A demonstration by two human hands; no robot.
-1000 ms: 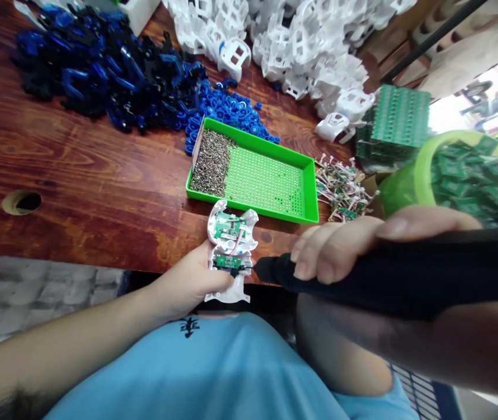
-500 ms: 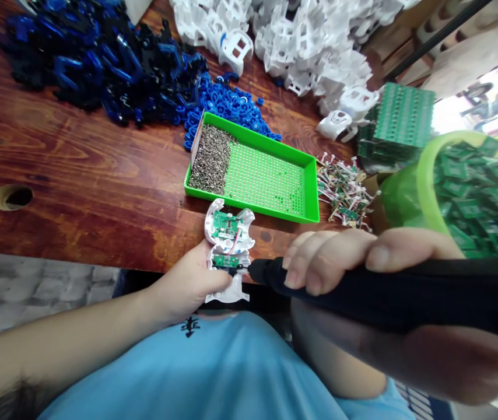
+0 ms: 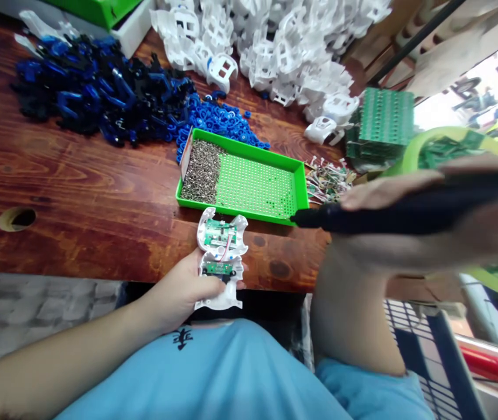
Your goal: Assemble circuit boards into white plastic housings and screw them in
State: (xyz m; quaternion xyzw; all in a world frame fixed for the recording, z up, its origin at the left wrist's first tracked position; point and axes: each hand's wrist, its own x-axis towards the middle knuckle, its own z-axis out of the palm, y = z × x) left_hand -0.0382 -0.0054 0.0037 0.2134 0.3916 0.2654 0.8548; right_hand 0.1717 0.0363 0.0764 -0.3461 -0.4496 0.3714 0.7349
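On the left of the frame, the brown wooden table (image 3: 78,198) had a round hole (image 3: 17,219) in it. In the upper left lay a big pile of shiny blue and black plastic parts (image 3: 100,93), pushed back, maybe to leave room for the hands.

Low in the middle, the left hand (image 3: 179,291) held two open white plastic shells (image 3: 220,300) with green circuit boards (image 3: 220,233) inside. The thumb pressed on the lower shell, and some fingertips peeked out past its right side, so the grip was closed on it. Thin red and white wires (image 3: 227,248) ran between the boards. The open sides faced up, perhaps so the eyes could see the insides and a tool could reach in.

Just behind the shells sat a bright green tray (image 3: 249,150). Tiny metal screws (image 3: 200,172) were heaped at its left end, and its right part was full of little holes, maybe to stand screws in. It was close by, so reaching was likely easy. Small blue rings (image 3: 218,119) lay behind it, and more white shells (image 3: 293,52) filled the top.

On the right, the blurry right hand (image 3: 406,251) was wrapped around a long black tool (image 3: 406,204). The tool lay nearly flat, its tip at the tray's near right corner. I could not tell if they touched.
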